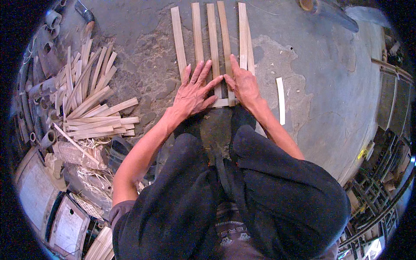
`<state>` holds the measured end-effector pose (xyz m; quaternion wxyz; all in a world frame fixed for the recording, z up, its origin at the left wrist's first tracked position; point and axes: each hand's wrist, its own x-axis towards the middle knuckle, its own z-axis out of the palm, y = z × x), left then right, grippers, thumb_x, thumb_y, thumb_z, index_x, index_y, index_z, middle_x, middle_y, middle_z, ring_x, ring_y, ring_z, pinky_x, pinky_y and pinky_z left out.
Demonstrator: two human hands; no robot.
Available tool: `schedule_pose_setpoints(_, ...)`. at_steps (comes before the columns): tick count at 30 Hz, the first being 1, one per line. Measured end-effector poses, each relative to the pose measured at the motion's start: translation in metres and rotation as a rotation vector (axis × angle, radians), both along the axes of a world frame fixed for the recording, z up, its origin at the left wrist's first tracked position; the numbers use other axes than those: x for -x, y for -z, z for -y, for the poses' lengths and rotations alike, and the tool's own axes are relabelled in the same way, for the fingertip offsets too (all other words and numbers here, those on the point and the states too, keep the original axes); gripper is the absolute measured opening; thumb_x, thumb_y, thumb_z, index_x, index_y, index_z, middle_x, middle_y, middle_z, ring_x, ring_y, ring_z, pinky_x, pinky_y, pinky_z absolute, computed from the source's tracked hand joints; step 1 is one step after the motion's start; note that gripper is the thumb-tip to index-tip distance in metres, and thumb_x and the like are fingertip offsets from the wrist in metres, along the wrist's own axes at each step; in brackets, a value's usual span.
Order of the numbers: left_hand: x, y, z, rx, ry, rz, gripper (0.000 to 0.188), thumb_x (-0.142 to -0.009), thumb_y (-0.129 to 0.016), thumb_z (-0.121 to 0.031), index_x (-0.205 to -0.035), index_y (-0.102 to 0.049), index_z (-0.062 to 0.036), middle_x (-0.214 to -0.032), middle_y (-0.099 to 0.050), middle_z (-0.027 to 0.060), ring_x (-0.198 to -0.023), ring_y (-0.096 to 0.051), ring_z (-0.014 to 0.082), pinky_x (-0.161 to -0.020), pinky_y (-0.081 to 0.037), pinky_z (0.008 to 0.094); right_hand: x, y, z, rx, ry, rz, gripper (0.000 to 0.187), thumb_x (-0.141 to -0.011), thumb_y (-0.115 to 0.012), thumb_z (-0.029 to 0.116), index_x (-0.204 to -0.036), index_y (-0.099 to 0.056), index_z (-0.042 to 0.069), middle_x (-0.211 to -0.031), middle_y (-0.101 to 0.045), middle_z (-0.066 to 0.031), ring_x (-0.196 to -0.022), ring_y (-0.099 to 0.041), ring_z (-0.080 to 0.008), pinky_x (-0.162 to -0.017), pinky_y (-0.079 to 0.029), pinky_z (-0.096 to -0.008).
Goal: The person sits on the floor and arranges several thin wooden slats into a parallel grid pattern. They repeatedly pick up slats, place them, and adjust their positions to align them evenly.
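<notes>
Several flat bamboo strips (212,39) lie lengthwise on the floor in front of me, spaced apart like a fan. A short pale crosspiece (222,102) lies across their near ends, between my feet. My left hand (190,95) rests flat on the left strips with its fingers spread. My right hand (245,86) is on the strip right of the middle, thumb over it and index finger stretched along its right edge; its other fingers are folded and partly hidden. My left index fingertip meets the right thumb. A short white strip (281,101) lies apart, right of my right forearm.
A heap of loose bamboo strips (97,115) lies on the left, beside hollow bamboo tubes (49,138). Behind it lies a dark-handled tool (86,16). A thick tube (331,15) is at the far right, and a dark rack (377,186) stands at the right edge.
</notes>
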<state>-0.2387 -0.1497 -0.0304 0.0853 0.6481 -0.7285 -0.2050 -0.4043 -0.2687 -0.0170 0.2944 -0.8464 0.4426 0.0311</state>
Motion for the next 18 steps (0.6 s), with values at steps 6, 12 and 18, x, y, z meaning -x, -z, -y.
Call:
schedule_pose_setpoints(6,-0.001,0.005,-0.001,0.017,0.013,-0.016,0.069,-0.088,-0.057,-0.048,-0.150,-0.031,-0.0322,-0.162,-0.009,0.0124,-0.150,-0.002,0.0310,-0.119,0.002,0.0509,-0.001,-0.014,0.008,-0.013,0.068,0.033,0.056,-0.091,-0.062,0.026,-0.139,-0.043,0.004,-0.079,-0.065,-0.0242,-0.075,-0.065,-0.0405,-0.067,-0.051,-0.0479)
schedule_pose_setpoints(12,0.000,0.006,-0.002,0.052,0.002,-0.020,0.067,-0.088,-0.058,-0.046,-0.149,-0.035,-0.0308,-0.161,-0.011,0.0143,-0.149,-0.004,0.0324,-0.119,0.000,0.0507,0.033,-0.036,0.037,-0.094,0.147,0.097,0.035,-0.091,-0.058,0.024,-0.119,-0.060,0.003,-0.091,-0.067,-0.0238,-0.084,-0.065,-0.0421,-0.075,-0.050,-0.0495)
schedule_pose_setpoints(18,0.001,0.000,-0.001,0.085,0.003,-0.058,0.064,-0.090,-0.058,-0.041,-0.149,-0.035,-0.0284,-0.161,-0.013,0.0133,-0.149,-0.008,0.0327,-0.119,-0.003,0.0502,0.053,-0.032,0.029,-0.118,0.163,0.063,0.027,-0.092,-0.056,0.025,-0.104,-0.065,0.003,-0.093,-0.067,-0.0230,-0.089,-0.065,-0.0391,-0.077,-0.050,-0.0459)
